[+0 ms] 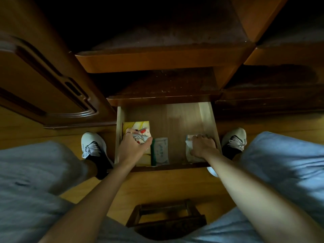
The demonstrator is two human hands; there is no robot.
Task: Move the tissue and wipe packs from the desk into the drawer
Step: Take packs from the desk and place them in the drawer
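Hands both down in the open drawer [208,118]: left hand [134,146] pinching a red-printed tissue pack [141,136] over the yellow pack [136,125] at the left wall, right hand [203,145] curled on a pale pack [190,149] by the right wall; a wipe pack [160,149] lies lengthwise between them.

We see the open pale-wood drawer [206,116] holding four packs: a flat yellow tissue pack [138,125] at its 9 o'clock wall, with a small white pack printed with red hearts [142,136] gripped just above it. A white-and-green wipe pack [160,151] lies flat toward 6 o'clock, and a cream soft pack [189,149] sits at 4 o'clock against the right wall.
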